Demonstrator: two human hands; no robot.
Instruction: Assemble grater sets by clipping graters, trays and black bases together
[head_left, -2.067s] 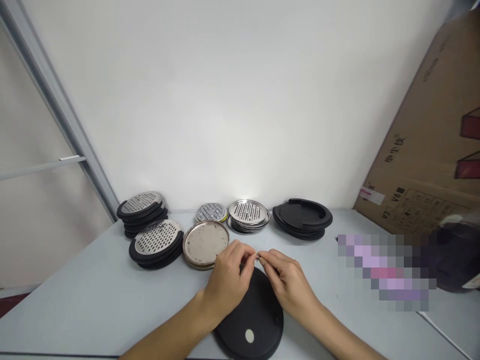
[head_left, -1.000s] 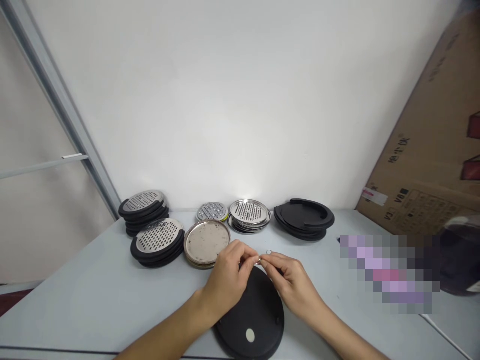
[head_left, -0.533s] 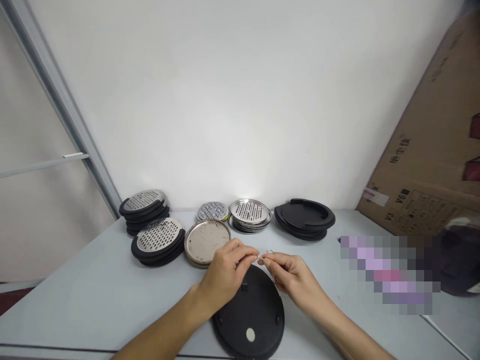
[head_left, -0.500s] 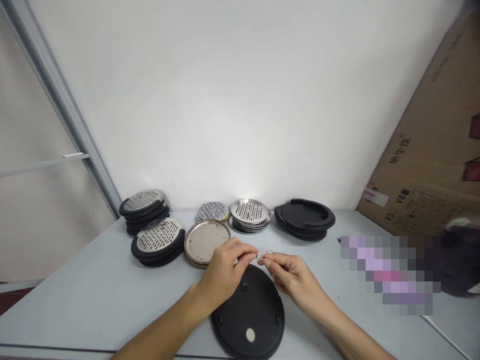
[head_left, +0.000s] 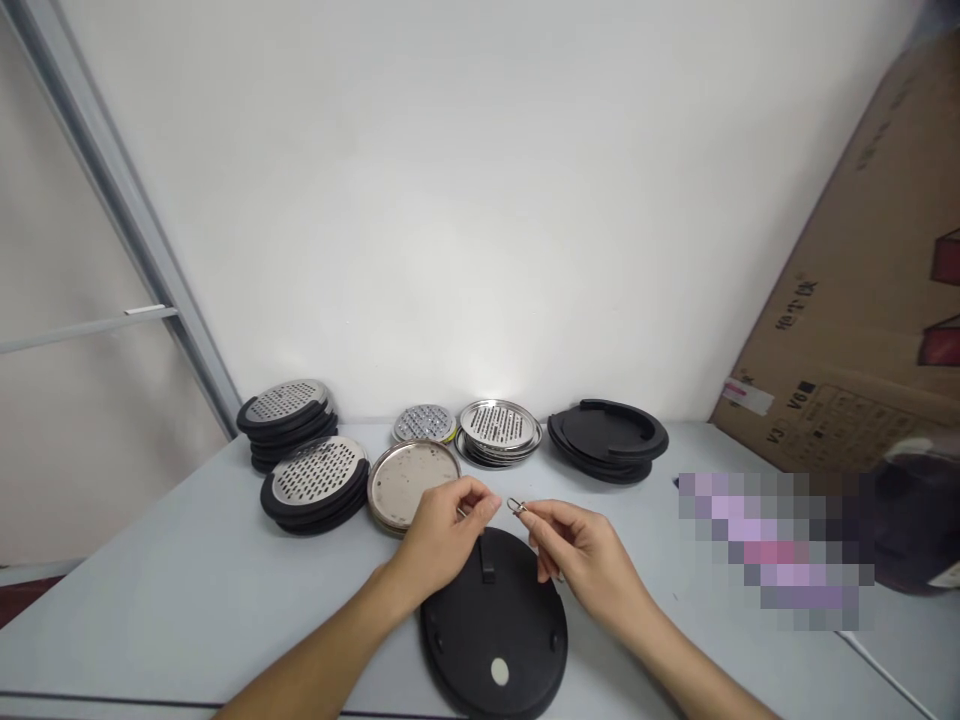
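Between the thumb and forefinger of my right hand (head_left: 581, 545) is a small looped metal wire clip (head_left: 515, 505), its rounded end pointing left. My left hand (head_left: 450, 525) is closed in a pinch just to the left of it, apart from the clip. A small glint shows under its fingers, but what they hold is too small to make out. Below both hands a black round base (head_left: 495, 625) lies on the table, with a short dark tab at its top, small side pegs and a pale oval spot near the bottom.
Behind my left hand lies a round metal tray (head_left: 409, 480). Grater discs in black holders (head_left: 319, 475) are stacked at left; loose metal grater discs (head_left: 496, 425) and black holders (head_left: 607, 430) stand along the wall. A cardboard box (head_left: 862, 300) leans at right, near a blurred purple item (head_left: 757, 535).
My two hands, which met at the small metal piece, have drawn slightly apart. The looped clip now shows in my right fingers, and more of the base's top tab is visible.
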